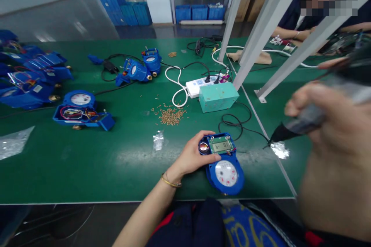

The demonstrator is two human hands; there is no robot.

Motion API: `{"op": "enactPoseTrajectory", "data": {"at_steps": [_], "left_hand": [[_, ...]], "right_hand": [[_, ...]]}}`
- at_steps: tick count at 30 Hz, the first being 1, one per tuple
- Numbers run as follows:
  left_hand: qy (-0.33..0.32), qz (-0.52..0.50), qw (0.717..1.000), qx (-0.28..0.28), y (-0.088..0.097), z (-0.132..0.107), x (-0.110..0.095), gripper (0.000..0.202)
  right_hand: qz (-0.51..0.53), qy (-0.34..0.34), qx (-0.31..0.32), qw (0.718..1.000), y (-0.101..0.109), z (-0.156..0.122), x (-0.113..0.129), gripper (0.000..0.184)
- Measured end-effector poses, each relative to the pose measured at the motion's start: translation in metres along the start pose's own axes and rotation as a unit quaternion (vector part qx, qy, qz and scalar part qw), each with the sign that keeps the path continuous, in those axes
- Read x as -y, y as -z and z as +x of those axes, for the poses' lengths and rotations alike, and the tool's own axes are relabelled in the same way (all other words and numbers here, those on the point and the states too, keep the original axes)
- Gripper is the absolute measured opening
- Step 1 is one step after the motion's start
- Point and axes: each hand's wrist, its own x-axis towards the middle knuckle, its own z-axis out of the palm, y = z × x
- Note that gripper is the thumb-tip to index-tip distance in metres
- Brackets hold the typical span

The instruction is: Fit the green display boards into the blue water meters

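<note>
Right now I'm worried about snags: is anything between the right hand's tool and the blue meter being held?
Nothing visible stands between the tool in the right hand and the blue meter; the nearby silvery scrap lies low on the table.

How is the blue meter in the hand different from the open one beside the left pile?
The held meter shows a number screen, while the open meter shows wires. The left hand holds the held meter; the open meter lies untouched. Both are blue with round dials.

Right fingers (pixel 305 98) blurred — tool (pixel 311 117) too, cut off at right.
</note>
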Motion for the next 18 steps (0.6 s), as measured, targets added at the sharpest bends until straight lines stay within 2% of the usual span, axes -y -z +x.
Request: {"op": "enactPoseTrajectory", "data": {"at_steps": [3,6,9,11,13,16,18], "left_hand": [[-0.018,0.128,0.99,-0.052,-0.008,-0.001,-0.008,0.069],[-0.027,0.238,0.964,-0.112,-0.021,-0.001,-0.016,0.071],[-0.025,0.3,0.943,-0.142,-0.034,0.0,-0.021,0.071],[-0.02,0.324,0.933,-0.154,-0.038,0.001,-0.023,0.069],[-0.02,0.338,0.928,-0.157,-0.04,0.003,-0.025,0.066],[-0.024,0.345,0.927,-0.146,-0.039,0.005,-0.026,0.066],[-0.024,0.352,0.926,-0.138,-0.038,0.006,-0.027,0.066]], "right_hand": [[-0.13,-0.056,0.079,0.987,-0.017,-0.005,-0.051,0.039],[-0.219,-0.058,0.13,0.965,-0.05,-0.029,-0.099,0.038],[-0.27,-0.055,0.17,0.946,-0.077,-0.052,-0.128,0.035],[-0.281,-0.049,0.187,0.94,-0.084,-0.061,-0.135,0.036],[-0.276,-0.04,0.198,0.94,-0.082,-0.066,-0.135,0.032],[-0.247,-0.034,0.194,0.949,-0.068,-0.07,-0.127,0.027],[-0.217,-0.04,0.173,0.96,-0.056,-0.075,-0.117,0.033]]}}
